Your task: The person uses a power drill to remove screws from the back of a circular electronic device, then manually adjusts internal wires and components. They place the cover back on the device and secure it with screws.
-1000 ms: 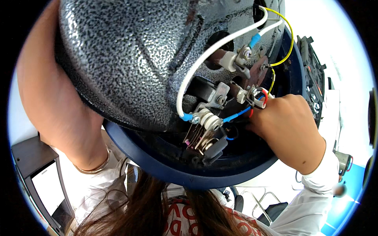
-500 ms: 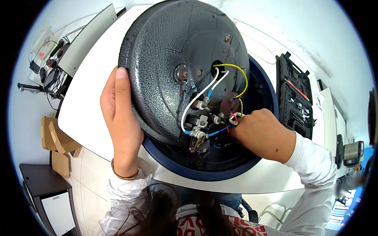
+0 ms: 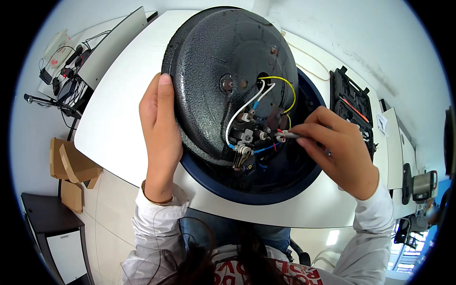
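Observation:
My left hand (image 3: 160,128) grips the left edge of a dark speckled round metal part (image 3: 204,71), tilted up over a navy round housing (image 3: 209,185). White, yellow and blue wires (image 3: 288,83) run across its underside between terminals and a stacked metal component (image 3: 243,153), probably a thermostat. My right hand (image 3: 339,147) pinches a small grey sleeved piece (image 3: 290,135) between thumb and index finger, at the wired fittings on the lower right of the metal part. Red and blue wires run beside that piece; its far end is too small to make out.
The white table (image 3: 109,123) holds an open black tool case (image 3: 351,97) at right. Cables and devices (image 3: 66,71) lie beyond a partition at left. Cardboard (image 3: 71,161) and a dark cabinet (image 3: 47,213) stand lower left. A metal appliance (image 3: 422,185) is at far right.
My view has pulled back from the metal part. My right hand has shifted from deep beside the wires to pinching the grey piece, more fingers showing. My left hand stays on the edge.

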Demonstrator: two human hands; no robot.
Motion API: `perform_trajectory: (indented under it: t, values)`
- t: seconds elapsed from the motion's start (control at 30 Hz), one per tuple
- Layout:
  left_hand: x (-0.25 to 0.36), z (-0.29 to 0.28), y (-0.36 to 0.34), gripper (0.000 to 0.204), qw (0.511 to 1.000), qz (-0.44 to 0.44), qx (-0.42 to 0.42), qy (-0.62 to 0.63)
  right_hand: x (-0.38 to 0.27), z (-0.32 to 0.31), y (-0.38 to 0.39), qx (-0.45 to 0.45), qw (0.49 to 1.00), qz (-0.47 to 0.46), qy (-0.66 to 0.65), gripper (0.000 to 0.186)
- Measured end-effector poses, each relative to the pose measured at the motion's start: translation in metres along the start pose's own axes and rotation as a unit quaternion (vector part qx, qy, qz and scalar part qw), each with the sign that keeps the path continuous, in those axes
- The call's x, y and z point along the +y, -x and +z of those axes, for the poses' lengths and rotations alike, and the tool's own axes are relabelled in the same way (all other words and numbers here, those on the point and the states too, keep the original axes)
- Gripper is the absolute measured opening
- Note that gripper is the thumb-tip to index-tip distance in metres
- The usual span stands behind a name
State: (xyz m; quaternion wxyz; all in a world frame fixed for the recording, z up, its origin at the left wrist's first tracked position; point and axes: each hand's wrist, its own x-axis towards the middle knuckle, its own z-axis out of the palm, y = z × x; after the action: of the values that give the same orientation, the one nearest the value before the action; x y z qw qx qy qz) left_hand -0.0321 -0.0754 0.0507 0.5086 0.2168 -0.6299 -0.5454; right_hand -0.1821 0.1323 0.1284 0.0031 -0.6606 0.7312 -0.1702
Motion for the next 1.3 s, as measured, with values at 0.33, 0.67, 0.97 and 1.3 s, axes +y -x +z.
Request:
perform_trajectory:
  t: [0.33,0.67,0.97,1.3]
  values:
    - [0.000,0.000,0.001,0.038,1.000,-0.010,-0.004,0.025,-0.003,0.013,-0.004,0.032,0.997,-0.008,0.067,0.011]
    - [0.000,0.000,0.001,0.038,0.999,-0.013,-0.016,0.040,-0.002,0.013,-0.007,0.020,0.997,-0.022,0.070,0.011]
    - [0.000,0.000,0.001,0.038,0.999,-0.013,-0.015,0.040,-0.008,0.013,-0.007,0.028,0.996,-0.006,0.089,0.010]
    - [-0.002,-0.002,0.001,0.035,0.998,-0.016,-0.012,0.053,-0.009,0.021,-0.005,0.056,0.991,-0.019,0.121,0.012]
